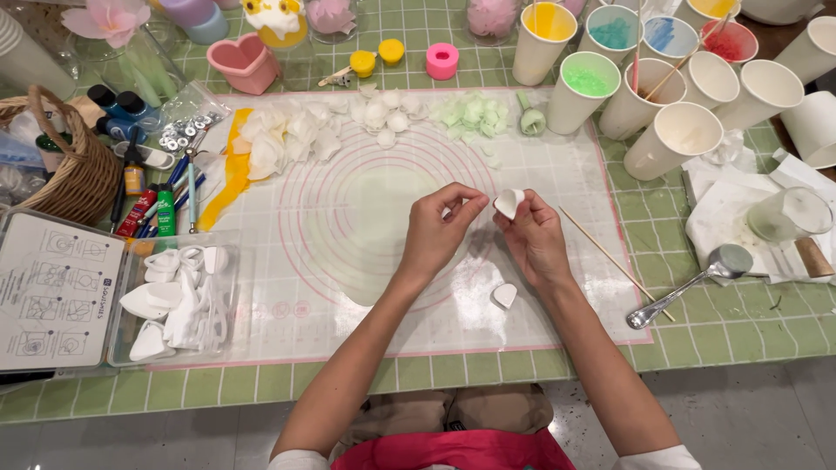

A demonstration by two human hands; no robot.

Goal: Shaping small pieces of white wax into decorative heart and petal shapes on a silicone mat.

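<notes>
Pinching a white petal (509, 202), right hand (535, 239); left hand (438, 228) just beside, fingertips pressed together.

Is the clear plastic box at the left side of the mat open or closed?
Open. The clear plastic box shows its white cutter pieces uncovered, and its lid with the diagram sheet lies flat beside it.
</notes>
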